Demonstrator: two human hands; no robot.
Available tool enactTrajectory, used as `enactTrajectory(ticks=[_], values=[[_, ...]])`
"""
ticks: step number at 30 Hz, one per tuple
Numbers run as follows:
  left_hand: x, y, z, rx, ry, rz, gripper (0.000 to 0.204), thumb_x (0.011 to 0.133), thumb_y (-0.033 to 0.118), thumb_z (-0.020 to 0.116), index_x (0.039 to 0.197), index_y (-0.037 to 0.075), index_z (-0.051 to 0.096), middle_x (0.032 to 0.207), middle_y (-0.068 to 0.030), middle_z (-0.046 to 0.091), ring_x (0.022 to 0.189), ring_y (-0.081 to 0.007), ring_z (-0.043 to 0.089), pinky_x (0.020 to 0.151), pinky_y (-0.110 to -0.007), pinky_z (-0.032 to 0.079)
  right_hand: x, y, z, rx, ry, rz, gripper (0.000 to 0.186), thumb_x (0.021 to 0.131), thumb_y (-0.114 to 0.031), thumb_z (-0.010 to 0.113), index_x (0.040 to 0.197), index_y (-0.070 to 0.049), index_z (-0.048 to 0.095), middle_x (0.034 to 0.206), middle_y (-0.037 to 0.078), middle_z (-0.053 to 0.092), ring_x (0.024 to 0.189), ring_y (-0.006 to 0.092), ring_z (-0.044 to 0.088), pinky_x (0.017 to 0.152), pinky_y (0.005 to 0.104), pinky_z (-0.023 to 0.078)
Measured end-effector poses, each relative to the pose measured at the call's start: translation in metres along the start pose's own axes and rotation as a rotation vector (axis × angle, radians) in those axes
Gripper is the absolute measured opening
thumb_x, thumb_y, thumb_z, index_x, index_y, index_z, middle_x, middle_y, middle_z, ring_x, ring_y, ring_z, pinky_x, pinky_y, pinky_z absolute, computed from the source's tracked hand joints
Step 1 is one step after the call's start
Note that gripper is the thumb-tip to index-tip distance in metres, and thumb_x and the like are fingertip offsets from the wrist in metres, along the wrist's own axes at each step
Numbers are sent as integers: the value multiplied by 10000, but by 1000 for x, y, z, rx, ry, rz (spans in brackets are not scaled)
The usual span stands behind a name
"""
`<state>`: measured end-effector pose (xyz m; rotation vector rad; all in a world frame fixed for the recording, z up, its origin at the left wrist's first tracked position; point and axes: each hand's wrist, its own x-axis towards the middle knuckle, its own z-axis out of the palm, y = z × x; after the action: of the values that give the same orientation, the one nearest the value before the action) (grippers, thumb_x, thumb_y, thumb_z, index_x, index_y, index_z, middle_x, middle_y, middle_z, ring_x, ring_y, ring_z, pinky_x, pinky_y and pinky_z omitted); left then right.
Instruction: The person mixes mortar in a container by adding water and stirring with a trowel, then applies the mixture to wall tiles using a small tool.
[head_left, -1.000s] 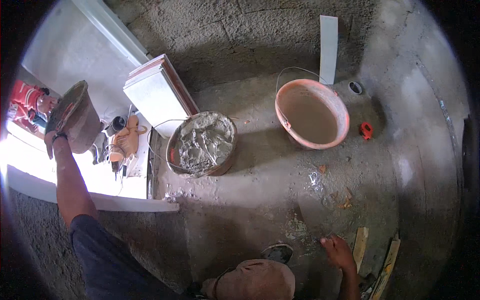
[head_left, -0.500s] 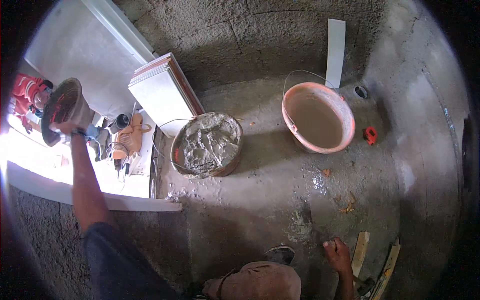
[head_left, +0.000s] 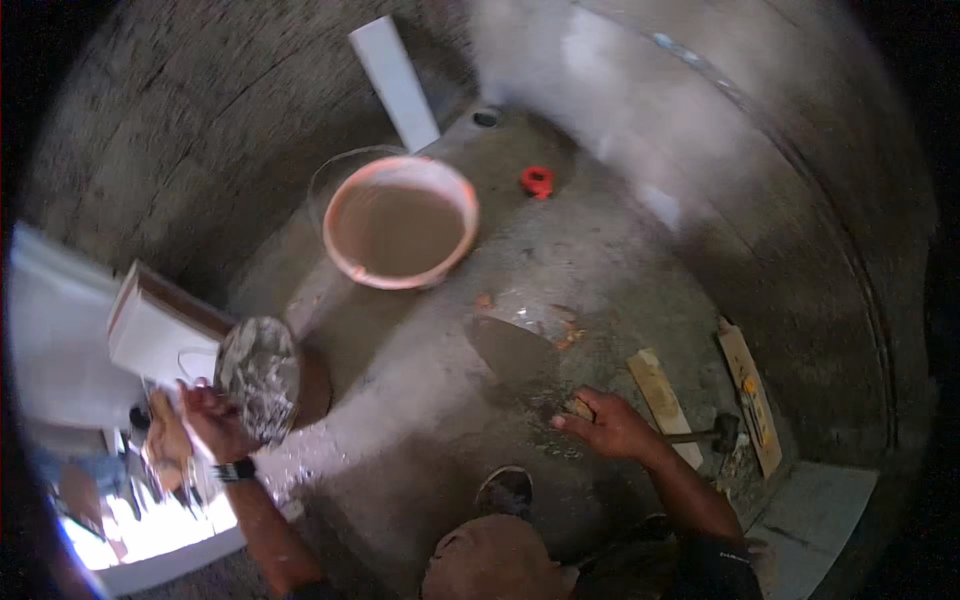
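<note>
While the left hand is loosely spread above its dark wristband, the right hand has its fingers curled over the floor — whether they pinch anything, I cannot tell. Right of it lies a hammer, handle toward the wrist. Just beside the left fingers, to their right, stands the mortar bucket; blur hides any contact. Its mouth shows as an oval, longest from top to bottom. The left hand is far nearer it. Farther off — ahead, between the hands — stands the orange-rimmed bucket.
</note>
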<state>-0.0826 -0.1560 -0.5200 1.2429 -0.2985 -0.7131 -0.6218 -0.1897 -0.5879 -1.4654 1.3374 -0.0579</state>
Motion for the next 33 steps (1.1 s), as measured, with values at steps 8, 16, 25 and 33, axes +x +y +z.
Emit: enactTrajectory(ticks=[8, 16, 25, 33], values=[[-23, 24, 59, 293, -32, -141, 473, 913, 536, 533, 597, 187, 483, 410, 79, 289, 306, -69, 210, 298, -237, 160, -39, 43, -65, -34, 420, -81, 487, 871, -459, 642, 1066, -19, 572, 756, 86, 558, 712, 197, 541, 656, 357, 441], [-98, 17, 131, 95, -337, -304, 528, 931, 577, 452, 776, 93, 594, 522, 62, 307, 391, -65, 223, 352, -238, 185, -68, 69, -103, 38, 621, -58, 554, 835, -508, 644, 1015, 12, 584, 950, 202, 632, 898, 353, 615, 764, 439, 474], [-198, -62, 238, -133, -1167, -614, 617, 957, 559, 373, 1079, -18, 556, 657, 39, 382, 473, -58, 312, 439, -211, 285, -90, 44, -107, 183, 801, -84, 423, 855, -416, 659, 957, -13, 579, 766, 118, 591, 777, 232, 605, 720, 387, 479], [-273, -129, 330, -116, -1259, -769, 440, 928, 458, 497, 1046, 35, 529, 661, 63, 338, 523, -48, 275, 492, -209, 263, -130, 83, -132, 298, 1113, -37, 285, 859, -264, 669, 973, -26, 561, 660, -31, 472, 544, 78, 443, 514, 272, 386]])
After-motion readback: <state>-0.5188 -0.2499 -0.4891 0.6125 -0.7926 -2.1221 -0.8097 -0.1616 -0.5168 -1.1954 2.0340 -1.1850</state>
